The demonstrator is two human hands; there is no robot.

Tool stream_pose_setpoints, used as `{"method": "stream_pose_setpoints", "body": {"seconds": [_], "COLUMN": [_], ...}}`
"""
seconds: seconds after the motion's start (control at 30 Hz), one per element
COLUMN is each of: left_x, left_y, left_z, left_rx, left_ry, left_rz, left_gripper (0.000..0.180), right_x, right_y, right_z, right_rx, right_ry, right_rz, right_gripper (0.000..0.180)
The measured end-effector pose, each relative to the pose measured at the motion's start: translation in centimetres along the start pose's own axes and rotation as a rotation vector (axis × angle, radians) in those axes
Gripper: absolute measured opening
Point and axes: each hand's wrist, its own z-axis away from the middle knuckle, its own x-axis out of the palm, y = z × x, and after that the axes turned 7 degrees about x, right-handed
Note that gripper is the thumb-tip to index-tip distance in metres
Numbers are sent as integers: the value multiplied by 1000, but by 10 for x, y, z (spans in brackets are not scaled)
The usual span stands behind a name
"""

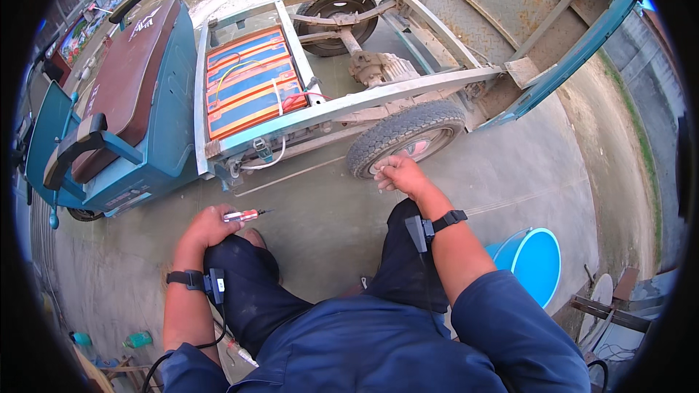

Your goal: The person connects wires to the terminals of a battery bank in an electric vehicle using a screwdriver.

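Note:
My left hand (209,225) is closed round the red-and-clear handle of a screwdriver (246,215), its thin dark shaft pointing right. The hand is held over my left knee. My right hand (402,175) hovers above my right knee, in front of the rear tyre (397,131) of a teal three-wheeled cargo vehicle. Its fingers are bent and drawn together; whatever they may pinch is too small to make out. Beyond both hands lies the vehicle's bare frame (342,110), with a block of orange-and-blue batteries (251,91) set in its front bay.
A brown seat (135,76) stands at the left. The rusty cargo bed (488,11) is tipped up at the back right. A blue bucket (537,266) sits by my right elbow. Green bottles (137,339) lie on the ground at the lower left. Scrap metal (615,313) lies at the lower right.

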Motion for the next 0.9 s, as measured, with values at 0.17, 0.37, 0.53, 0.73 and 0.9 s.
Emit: {"method": "stream_pose_setpoints", "body": {"seconds": [0.17, 0.37, 0.53, 0.73, 0.9], "left_x": [0, -2, -1, 1, 0], "left_y": [1, 8, 6, 2, 4], "left_z": [2, 5, 4, 2, 3], "left_rx": [20, 29, 2, -4, -15], "left_ry": [10, 22, 21, 18, 11], "left_rz": [-16, -39, -43, -30, -55], "left_gripper": [41, 41, 41, 43, 44], "right_x": [2, 2, 3, 4, 5], "right_y": [-1, -4, -8, -7, -7], "right_z": [0, 3, 6, 5, 4], "right_rx": [-6, -13, -10, -36, -26], "right_ry": [-24, -26, -37, -22, -19], "right_rz": [10, 49, 51, 43, 21], "right_gripper": [27, 27, 26, 24, 23]}}
